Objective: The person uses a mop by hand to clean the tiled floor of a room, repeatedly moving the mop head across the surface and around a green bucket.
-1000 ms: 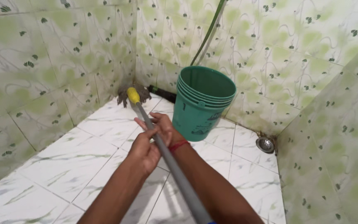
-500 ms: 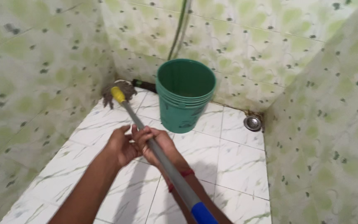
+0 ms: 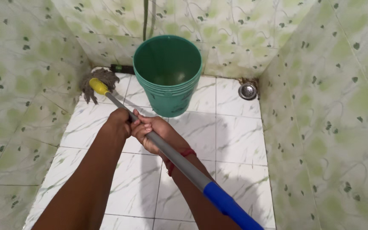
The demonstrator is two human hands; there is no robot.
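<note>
Both hands grip the grey metal mop handle (image 3: 167, 150), which runs diagonally from lower right to the far left corner of the tiled stall. The left hand (image 3: 119, 122) is wrapped around the handle higher up the shaft, fingers closed over it. The right hand (image 3: 152, 133) is closed around the handle just below, touching the left hand; a red band (image 3: 179, 157) sits on its wrist. A blue grip sleeve (image 3: 228, 207) covers the near end of the handle, below both hands.

The handle ends in a yellow socket (image 3: 99, 86), which carries the grey string mop head (image 3: 97, 81). The mop head rests on the white tiled floor (image 3: 235, 140) in the far left corner, against the green patterned wall tiles (image 3: 22, 85).

A green plastic bucket (image 3: 169, 81) stands upright on the floor near the back wall, just right of the mop head and apart from it. A green hose (image 3: 145, 19) hangs down the back wall behind the bucket. A round metal floor drain (image 3: 247, 90) lies in the far right corner, well apart from the mop head.
</note>
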